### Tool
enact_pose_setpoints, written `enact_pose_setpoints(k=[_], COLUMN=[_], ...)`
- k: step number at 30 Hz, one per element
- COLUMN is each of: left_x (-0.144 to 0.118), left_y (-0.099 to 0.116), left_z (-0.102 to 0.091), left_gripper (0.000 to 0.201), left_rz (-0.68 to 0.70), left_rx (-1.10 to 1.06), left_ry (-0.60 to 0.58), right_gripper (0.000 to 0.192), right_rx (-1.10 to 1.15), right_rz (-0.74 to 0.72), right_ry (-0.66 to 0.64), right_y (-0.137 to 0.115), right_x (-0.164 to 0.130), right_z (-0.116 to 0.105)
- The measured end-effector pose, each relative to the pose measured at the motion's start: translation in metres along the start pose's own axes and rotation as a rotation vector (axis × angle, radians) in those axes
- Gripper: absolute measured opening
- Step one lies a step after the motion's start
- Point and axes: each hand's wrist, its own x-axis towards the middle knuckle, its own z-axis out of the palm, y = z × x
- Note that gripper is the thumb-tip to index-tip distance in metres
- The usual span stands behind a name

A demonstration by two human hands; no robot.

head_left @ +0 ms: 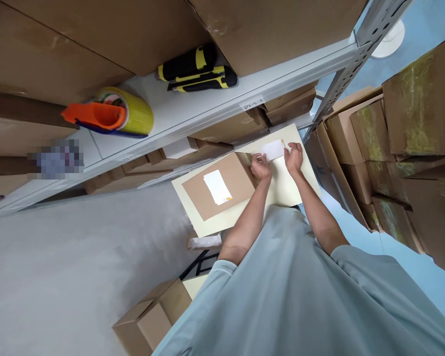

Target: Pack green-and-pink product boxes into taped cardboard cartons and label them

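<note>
A small white paper sheet point(272, 150) with a yellow mark at its right end is between my two hands, over a pale cream board point(287, 190). My left hand point(261, 167) has curled fingers closed at the sheet's left edge. At the opposite edge, my right hand point(293, 158) pinches the paper, its thumb near the yellow mark. Left of my hands, a brown cardboard box point(241, 184) lies flat on the board. More white paper sheets point(217, 187), slightly fanned and marked yellow-orange at one corner, rest on top of it.
Above the board runs a metal shelf point(207, 106) with cartons, black-and-yellow utility knives point(189, 64) and a tape roll point(139, 113) with an orange dispenser point(96, 115). Cardboard boxes point(371, 133) are stacked at right. Another carton point(154, 319) stands at lower left.
</note>
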Motion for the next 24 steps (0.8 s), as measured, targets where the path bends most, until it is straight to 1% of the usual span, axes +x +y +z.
enact_pose_setpoints(k=[2,5,7,8,10,11,13,16,19,22,24], left_x=[-0.003,-0.007,-0.009,-0.010,-0.010,-0.009,-0.004,0.012,0.031,0.046,0.051], left_y=[0.000,-0.002,-0.005,-0.006,-0.010,-0.011,-0.013,-0.011,-0.005,0.001,0.003], left_z=[0.000,-0.001,-0.002,-0.003,-0.005,-0.006,-0.004,0.006,0.025,0.042,0.050], left_gripper=[0.011,0.015,0.020,0.022,0.027,0.029,0.038,0.062,0.083,0.090,0.093], left_rz=[0.061,0.214,0.353,0.429,0.576,0.636,0.721,0.794,0.840,0.852,0.837], left_rx=[-0.027,-0.068,-0.081,-0.071,-0.016,0.023,0.103,0.248,0.421,0.569,0.633], left_ry=[0.006,0.001,-0.066,-0.118,-0.241,-0.298,-0.380,-0.490,-0.656,-0.785,-0.824], right_gripper=[0.027,0.036,0.041,0.039,0.027,0.021,0.018,0.019,0.025,0.028,0.027], right_rx=[0.044,0.141,0.186,0.194,0.178,0.156,0.102,0.093,0.130,0.129,0.114], right_rz=[-0.038,-0.071,-0.047,-0.026,0.015,0.029,0.050,0.068,0.063,0.055,0.065], right_ry=[-0.003,-0.121,-0.179,-0.185,-0.165,-0.147,-0.109,-0.034,0.043,0.045,0.026], right_y=[-0.009,-0.027,-0.038,-0.041,-0.044,-0.043,-0.036,-0.019,-0.001,0.013,0.019], right_x=[-0.004,-0.010,-0.012,-0.012,-0.010,-0.008,0.000,0.014,0.027,0.038,0.043], right_z=[0.000,0.002,0.002,0.000,-0.007,-0.012,-0.025,-0.045,-0.058,-0.062,-0.062])
